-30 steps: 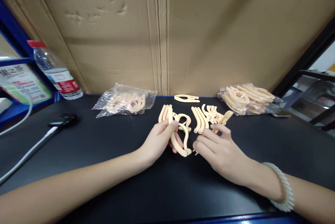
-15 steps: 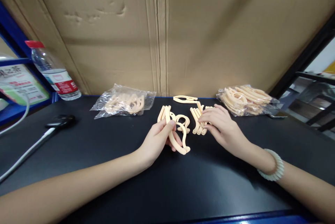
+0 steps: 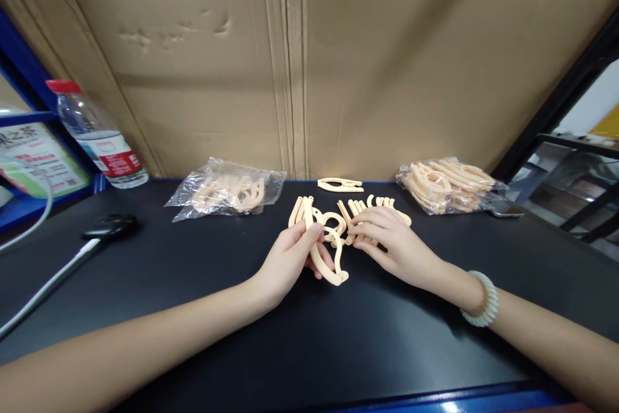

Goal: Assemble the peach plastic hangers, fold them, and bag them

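- The left hand (image 3: 296,252) is closed in a pinch, thumb on top, holding a cream, smooth, curved frame (image 3: 319,263) of plastic-looking bars; its bars meet at a rounded, pointed end nearest the wearer.
- The right hand (image 3: 394,242) is narrow, palm down, fingers bent together, with its fingertips at a slim cream strip (image 3: 344,212) standing out past them; whether it grips the strip firmly, I cannot tell.
- A pale, ribbed, ring-shaped bracelet (image 3: 487,300) circles the right wrist.
- Just beyond the left hand lie slender cream bars with rounded ends (image 3: 297,210), side by side.
- Between the hands, a cream loop-shaped piece (image 3: 342,223) lies partly hidden behind the held frame.
- Just beyond the right hand, small cream curved hooks (image 3: 385,201) sit in a row, partly covered by its fingers.
- Farther out, beyond both hands, a long cream folded piece (image 3: 338,189) lies flat on the matt black tabletop (image 3: 309,348).
- Crinkled clear bags of cream parts lie beyond each hand: the left bag (image 3: 225,189), the right bag (image 3: 445,186).
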The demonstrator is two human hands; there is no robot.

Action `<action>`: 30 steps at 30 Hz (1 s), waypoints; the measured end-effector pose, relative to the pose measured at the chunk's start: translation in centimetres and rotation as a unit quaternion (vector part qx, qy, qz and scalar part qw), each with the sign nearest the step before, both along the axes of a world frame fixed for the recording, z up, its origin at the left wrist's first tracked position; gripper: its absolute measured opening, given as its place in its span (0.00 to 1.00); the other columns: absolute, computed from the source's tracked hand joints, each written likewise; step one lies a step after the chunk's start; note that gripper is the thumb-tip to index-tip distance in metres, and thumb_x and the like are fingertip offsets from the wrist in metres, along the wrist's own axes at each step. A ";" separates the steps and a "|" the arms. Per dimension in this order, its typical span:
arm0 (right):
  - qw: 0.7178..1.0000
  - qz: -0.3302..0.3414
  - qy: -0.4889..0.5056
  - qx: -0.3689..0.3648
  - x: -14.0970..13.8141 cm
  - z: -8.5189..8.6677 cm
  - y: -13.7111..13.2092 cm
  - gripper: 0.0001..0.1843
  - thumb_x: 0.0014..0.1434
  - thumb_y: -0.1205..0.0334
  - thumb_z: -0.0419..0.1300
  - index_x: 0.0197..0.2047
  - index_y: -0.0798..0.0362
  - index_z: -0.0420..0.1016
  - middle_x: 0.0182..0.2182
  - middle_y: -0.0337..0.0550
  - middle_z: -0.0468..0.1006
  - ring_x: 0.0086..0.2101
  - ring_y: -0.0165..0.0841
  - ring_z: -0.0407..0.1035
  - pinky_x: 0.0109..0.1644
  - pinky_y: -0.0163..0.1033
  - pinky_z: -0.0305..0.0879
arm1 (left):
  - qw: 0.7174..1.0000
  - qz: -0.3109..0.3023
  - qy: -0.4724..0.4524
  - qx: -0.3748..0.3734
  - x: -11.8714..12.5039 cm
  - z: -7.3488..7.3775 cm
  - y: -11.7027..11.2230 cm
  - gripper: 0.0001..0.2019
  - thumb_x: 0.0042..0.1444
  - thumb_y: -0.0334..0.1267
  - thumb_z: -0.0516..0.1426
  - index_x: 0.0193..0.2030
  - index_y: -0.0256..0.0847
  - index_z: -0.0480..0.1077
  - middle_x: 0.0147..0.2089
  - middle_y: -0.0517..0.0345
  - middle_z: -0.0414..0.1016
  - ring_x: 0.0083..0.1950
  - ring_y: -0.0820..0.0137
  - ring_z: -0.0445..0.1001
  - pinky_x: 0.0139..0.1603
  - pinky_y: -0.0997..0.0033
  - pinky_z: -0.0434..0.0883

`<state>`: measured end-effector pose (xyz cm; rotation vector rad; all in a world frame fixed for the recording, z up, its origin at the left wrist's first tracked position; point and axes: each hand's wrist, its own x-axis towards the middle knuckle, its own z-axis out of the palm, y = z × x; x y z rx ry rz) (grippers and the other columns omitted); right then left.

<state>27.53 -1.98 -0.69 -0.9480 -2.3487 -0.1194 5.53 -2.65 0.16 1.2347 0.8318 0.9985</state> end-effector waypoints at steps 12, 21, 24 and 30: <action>0.997 -0.012 -0.081 0.001 -0.3 0.4 -0.5 0.08 0.65 0.66 0.54 0.44 0.52 0.74 0.43 0.47 0.78 0.53 0.41 0.65 0.59 0.55 0.58 | 1.000 -0.002 0.002 -0.002 -0.1 -0.3 0.0 0.14 0.62 0.46 0.53 0.32 0.38 0.63 0.19 0.57 0.75 0.19 0.72 0.73 0.20 0.78 0.65; 0.997 -0.027 -0.067 -0.005 -0.2 0.4 -0.7 0.11 0.65 0.64 0.54 0.49 0.53 0.72 0.47 0.48 0.76 0.53 0.42 0.65 0.59 0.58 0.57 | 1.000 -0.004 0.020 0.018 -0.1 -0.3 0.0 0.14 0.62 0.47 0.53 0.34 0.37 0.65 0.19 0.58 0.75 0.19 0.73 0.73 0.20 0.79 0.65; 0.999 0.024 -0.015 0.025 -0.6 0.7 -1.5 0.15 0.65 0.68 0.52 0.54 0.53 0.68 0.51 0.50 0.74 0.54 0.41 0.65 0.59 0.56 0.61 | 0.998 -0.005 0.042 0.041 -0.1 -0.3 -0.1 0.15 0.62 0.49 0.53 0.37 0.37 0.68 0.19 0.60 0.74 0.19 0.73 0.72 0.19 0.79 0.65; 0.983 0.132 -0.100 0.078 -2.0 1.4 -3.7 0.21 0.62 0.74 0.52 0.58 0.57 0.67 0.52 0.50 0.75 0.56 0.42 0.62 0.62 0.54 0.59 | 0.991 -0.001 0.093 0.091 -0.2 -0.1 -0.3 0.17 0.61 0.52 0.54 0.31 0.39 0.67 0.19 0.63 0.71 0.18 0.74 0.69 0.20 0.78 0.64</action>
